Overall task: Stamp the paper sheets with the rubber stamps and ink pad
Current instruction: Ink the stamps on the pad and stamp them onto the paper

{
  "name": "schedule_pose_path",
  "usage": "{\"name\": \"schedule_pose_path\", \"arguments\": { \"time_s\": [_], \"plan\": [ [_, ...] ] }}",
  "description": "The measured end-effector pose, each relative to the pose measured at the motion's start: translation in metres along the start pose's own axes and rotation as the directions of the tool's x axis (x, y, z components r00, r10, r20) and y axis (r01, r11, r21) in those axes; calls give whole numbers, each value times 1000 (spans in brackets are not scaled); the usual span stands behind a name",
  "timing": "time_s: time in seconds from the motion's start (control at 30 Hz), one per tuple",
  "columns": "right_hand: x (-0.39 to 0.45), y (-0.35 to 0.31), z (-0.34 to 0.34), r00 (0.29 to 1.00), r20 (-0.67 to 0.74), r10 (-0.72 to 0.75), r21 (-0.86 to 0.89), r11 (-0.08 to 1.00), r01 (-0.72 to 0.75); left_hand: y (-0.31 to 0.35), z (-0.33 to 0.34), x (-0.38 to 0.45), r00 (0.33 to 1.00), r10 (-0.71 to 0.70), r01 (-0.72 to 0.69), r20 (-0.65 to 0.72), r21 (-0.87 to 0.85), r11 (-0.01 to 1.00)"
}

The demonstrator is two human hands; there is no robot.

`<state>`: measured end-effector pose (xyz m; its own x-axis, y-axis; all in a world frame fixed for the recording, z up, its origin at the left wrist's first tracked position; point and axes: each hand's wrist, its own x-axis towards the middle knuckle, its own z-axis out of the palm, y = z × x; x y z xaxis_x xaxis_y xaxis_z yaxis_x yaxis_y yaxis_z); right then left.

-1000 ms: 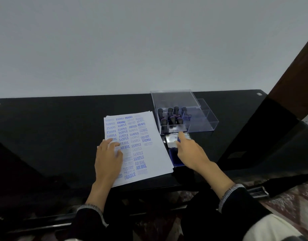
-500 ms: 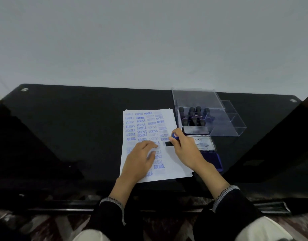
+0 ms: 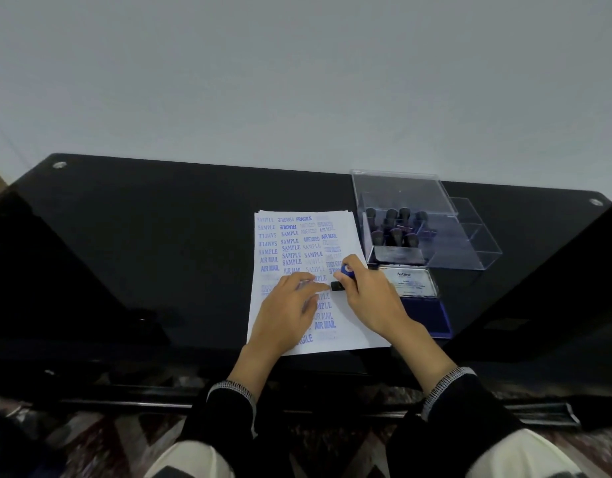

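I'm mid-stamp: my right hand grips the stamp on the top sheet, right of centre, while my left hand lies flat, holding the paper. Next, probably press squarely, lift straight, then re-ink at the pad.

Dim, flat, cool light, soft shadows only. Glossy black tabletop shows faint reflections, no hard glare. Wide-angle bending curves the edges. Bottom corners smeared; centre fairly sharp, stamped text readable.
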<state>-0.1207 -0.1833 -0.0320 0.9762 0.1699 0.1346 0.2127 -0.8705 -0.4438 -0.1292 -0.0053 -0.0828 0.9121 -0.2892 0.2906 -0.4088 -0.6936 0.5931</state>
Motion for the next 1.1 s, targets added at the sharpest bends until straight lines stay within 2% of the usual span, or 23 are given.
{"name": "schedule_pose_path", "arguments": {
  "time_s": [0.5,0.63,0.7,0.8,0.9,1.0,1.1],
  "plan": [
    [-3,-2,8,999,-29,16,-79,997,-18,0,1,0,1000,16,-15,-23,31,999],
    [-6,-2,14,999,-49,1,-3,1000,-2,0,1,0,1000,4,-4,-10,4,1000],
    [-5,-1,16,999,-44,6,40,999,-4,1,0,0,999,-12,10,-33,-73,997],
    [-3,-2,17,999,-28,16,72,997,-13,3,-8,-1,975,-123,92,-186,-166,982],
    [-2,-3,17,1000,-2,24,84,996,-24,-3,-19,-2,900,-294,242,-322,-193,951],
    [1,-2,15,999,37,19,93,995,-22,-18,-28,-4,855,-406,362,-322,-190,913],
    [8,-2,10,997,73,12,98,995,-20,-31,-36,-3,843,-447,426,-300,-136,895]
  ]
}}
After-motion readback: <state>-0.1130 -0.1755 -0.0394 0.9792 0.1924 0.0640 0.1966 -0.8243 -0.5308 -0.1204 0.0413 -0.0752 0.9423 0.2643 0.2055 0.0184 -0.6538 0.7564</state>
